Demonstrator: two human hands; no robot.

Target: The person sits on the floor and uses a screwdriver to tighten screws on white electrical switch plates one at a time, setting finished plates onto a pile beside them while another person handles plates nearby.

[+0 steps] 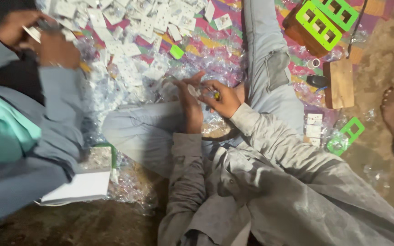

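Hands: left hand [191, 101] and right hand [224, 98] together pinch one small white part [194, 91] above the lap
Green frames: four [318, 23]
White plates: heap [133, 27], uncountable; part's details blurred

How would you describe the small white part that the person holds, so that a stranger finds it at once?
Start at the grey trouser leg running up the middle. Just left of its knee, the left hand and right hand meet. The white part is pinched between them, lifted off the mat, unlike the loose white plates piled behind.
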